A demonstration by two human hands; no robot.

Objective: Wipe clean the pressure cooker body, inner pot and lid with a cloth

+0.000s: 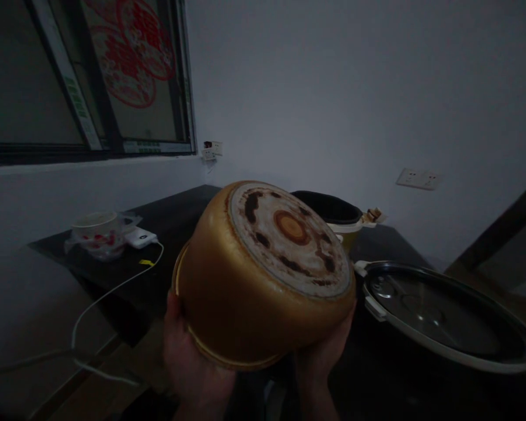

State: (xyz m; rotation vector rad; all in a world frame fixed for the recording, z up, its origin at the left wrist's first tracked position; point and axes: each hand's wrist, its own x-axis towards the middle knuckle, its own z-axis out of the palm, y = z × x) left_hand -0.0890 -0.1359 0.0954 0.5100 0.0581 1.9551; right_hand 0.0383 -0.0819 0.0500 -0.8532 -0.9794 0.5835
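Observation:
A gold-coloured rice cooker inner pot [245,280] is held up in front of me, tilted so that its scorched, stained underside faces up and to the right. My left hand [193,356] grips the rim at the lower left. Under the lower right side of the pot, my right hand [326,351] supports it, with its fingers partly hidden behind the pot. Behind the pot stands the rice cooker body [353,234], its dark opening facing up. To the right is the cooker's round lid [425,310], with a pale rim and a shiny inner plate.
On the dark table [175,210], a bowl in clear plastic [97,234] stands at the left beside a white power strip [141,237]. Its white cord [100,298] hangs off the edge. Wall sockets [418,179] and a window [127,76] with red decorations are behind.

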